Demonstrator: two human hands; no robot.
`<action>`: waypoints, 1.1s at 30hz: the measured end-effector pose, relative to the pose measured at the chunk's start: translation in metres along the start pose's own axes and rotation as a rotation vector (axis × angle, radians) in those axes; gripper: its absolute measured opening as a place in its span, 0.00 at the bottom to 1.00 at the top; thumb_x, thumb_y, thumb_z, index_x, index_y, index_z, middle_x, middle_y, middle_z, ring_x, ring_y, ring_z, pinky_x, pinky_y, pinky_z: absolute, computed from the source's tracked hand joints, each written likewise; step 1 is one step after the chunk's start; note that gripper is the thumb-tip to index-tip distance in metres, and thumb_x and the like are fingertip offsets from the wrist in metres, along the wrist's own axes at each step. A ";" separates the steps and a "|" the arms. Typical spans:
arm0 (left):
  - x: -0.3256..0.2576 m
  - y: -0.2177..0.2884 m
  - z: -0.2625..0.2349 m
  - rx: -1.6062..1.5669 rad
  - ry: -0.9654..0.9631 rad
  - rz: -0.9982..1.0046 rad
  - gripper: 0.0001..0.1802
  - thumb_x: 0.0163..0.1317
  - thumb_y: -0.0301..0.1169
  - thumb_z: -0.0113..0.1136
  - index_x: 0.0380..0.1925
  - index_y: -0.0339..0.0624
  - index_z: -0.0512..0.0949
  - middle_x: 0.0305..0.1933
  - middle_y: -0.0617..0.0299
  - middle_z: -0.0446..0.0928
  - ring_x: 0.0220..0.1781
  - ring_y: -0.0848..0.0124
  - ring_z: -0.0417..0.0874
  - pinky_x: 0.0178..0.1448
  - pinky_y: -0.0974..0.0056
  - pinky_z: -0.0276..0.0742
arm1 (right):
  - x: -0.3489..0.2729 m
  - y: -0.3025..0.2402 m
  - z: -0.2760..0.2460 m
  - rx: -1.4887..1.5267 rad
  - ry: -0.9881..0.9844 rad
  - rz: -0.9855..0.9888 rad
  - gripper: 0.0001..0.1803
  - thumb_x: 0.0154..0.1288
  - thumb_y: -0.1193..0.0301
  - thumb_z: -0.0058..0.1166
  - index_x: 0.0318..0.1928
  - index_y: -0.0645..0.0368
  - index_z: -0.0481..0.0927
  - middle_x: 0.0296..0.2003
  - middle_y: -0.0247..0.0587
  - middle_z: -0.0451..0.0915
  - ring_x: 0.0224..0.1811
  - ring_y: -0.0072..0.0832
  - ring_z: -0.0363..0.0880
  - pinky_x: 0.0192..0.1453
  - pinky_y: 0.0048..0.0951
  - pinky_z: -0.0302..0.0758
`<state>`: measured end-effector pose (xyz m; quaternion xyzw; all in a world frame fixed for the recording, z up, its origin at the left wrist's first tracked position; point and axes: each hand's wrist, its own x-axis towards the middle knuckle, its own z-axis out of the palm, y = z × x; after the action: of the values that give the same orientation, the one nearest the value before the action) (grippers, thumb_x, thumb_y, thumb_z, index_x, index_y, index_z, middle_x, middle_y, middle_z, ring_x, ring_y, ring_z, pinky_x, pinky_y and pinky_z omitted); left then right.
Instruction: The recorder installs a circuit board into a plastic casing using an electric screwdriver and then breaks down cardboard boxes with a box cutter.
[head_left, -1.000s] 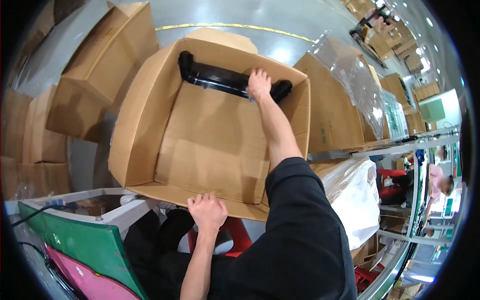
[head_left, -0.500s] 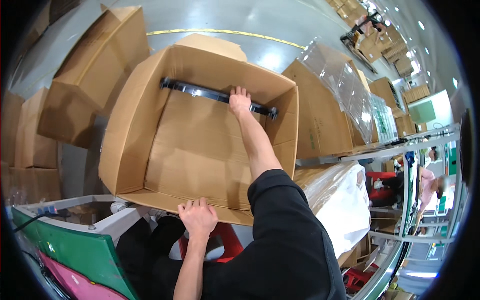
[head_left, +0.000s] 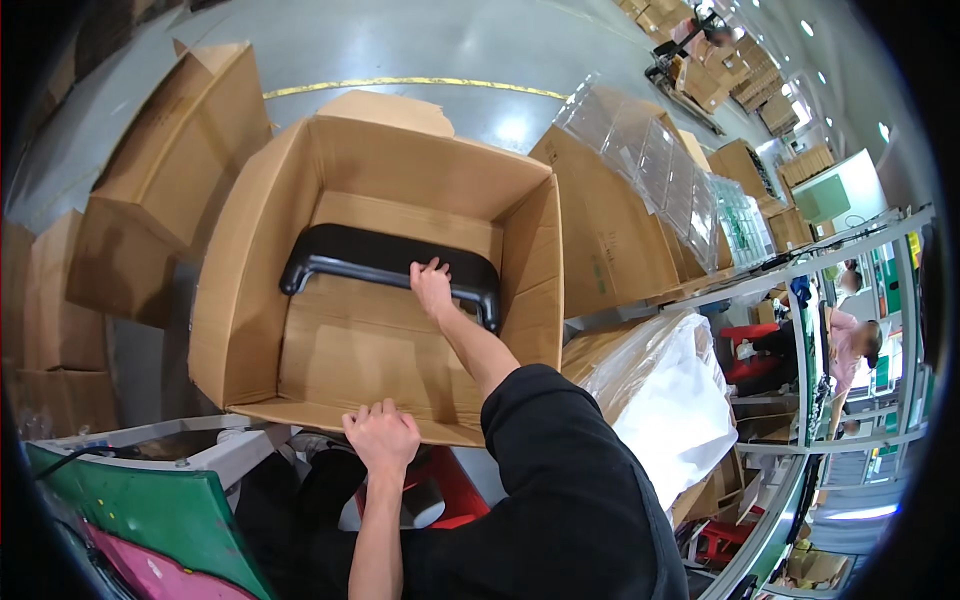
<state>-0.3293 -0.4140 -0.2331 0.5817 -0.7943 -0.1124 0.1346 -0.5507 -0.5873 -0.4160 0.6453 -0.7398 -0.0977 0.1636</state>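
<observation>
A large open cardboard box (head_left: 345, 345) stands in front of me. Inside it is a long black plastic part (head_left: 360, 246) with rounded corners and both ends bent toward me, its broad smooth side showing. My right hand (head_left: 432, 288) reaches into the box and grips the part's near edge, right of its middle. The thumb is hidden behind the hand. My left hand (head_left: 383, 437) rests on the box's near rim, its fingers curled over the edge.
Other cardboard boxes (head_left: 170, 180) stand at the left. At the right, a tall box (head_left: 600, 210) carries clear plastic trays (head_left: 650, 150), beside white plastic wrapping (head_left: 670, 400). A green board (head_left: 150, 520) on a frame lies near left. Below the box is a red stool (head_left: 450, 485).
The black part has come away from the box's far wall toward me and tipped, so its broad side now shows. My right hand moved nearer with it; my left stays on the rim.
</observation>
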 end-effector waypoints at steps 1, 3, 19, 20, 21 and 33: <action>0.000 0.001 -0.001 -0.004 0.007 0.008 0.07 0.44 0.34 0.54 0.16 0.43 0.75 0.20 0.56 0.77 0.27 0.61 0.77 0.40 0.57 0.63 | -0.009 -0.002 -0.001 -0.033 0.006 0.006 0.12 0.60 0.70 0.48 0.42 0.65 0.70 0.46 0.65 0.76 0.42 0.57 0.80 0.34 0.44 0.82; -0.001 0.003 0.000 0.014 0.002 0.018 0.08 0.44 0.34 0.54 0.16 0.43 0.76 0.20 0.56 0.77 0.27 0.61 0.77 0.40 0.57 0.64 | -0.029 -0.007 -0.005 -0.047 -0.014 0.003 0.13 0.59 0.70 0.49 0.42 0.66 0.70 0.47 0.66 0.75 0.43 0.57 0.79 0.34 0.45 0.82; -0.030 -0.001 -0.001 0.062 0.057 0.065 0.10 0.47 0.35 0.53 0.16 0.42 0.78 0.23 0.53 0.79 0.30 0.60 0.79 0.44 0.57 0.64 | -0.121 0.019 -0.072 0.369 -0.083 -0.217 0.09 0.58 0.71 0.49 0.38 0.60 0.72 0.34 0.50 0.81 0.36 0.42 0.82 0.31 0.40 0.78; -0.036 -0.013 0.002 0.048 0.044 0.041 0.11 0.48 0.35 0.53 0.16 0.41 0.79 0.23 0.53 0.80 0.31 0.60 0.79 0.44 0.57 0.65 | -0.113 0.024 -0.087 0.364 -0.073 -0.273 0.08 0.57 0.70 0.51 0.37 0.59 0.73 0.32 0.47 0.81 0.35 0.41 0.82 0.32 0.40 0.78; -0.040 -0.020 0.002 0.008 0.045 0.057 0.12 0.49 0.36 0.52 0.18 0.41 0.80 0.24 0.53 0.80 0.34 0.61 0.79 0.45 0.57 0.65 | -0.107 0.035 -0.110 0.378 -0.061 -0.327 0.08 0.56 0.69 0.52 0.35 0.57 0.73 0.30 0.45 0.81 0.34 0.39 0.82 0.32 0.40 0.77; -0.079 0.058 -0.094 -1.730 -0.153 -0.028 0.56 0.51 0.52 0.65 0.67 0.33 0.42 0.68 0.46 0.54 0.69 0.59 0.58 0.67 0.57 0.58 | -0.114 0.146 -0.368 1.695 0.127 0.037 0.11 0.70 0.73 0.41 0.45 0.67 0.73 0.34 0.36 0.78 0.37 0.18 0.71 0.43 0.22 0.67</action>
<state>-0.3263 -0.3235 -0.1323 0.2756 -0.4294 -0.7173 0.4744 -0.5370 -0.4282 -0.0360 0.5417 -0.5628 0.5285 -0.3324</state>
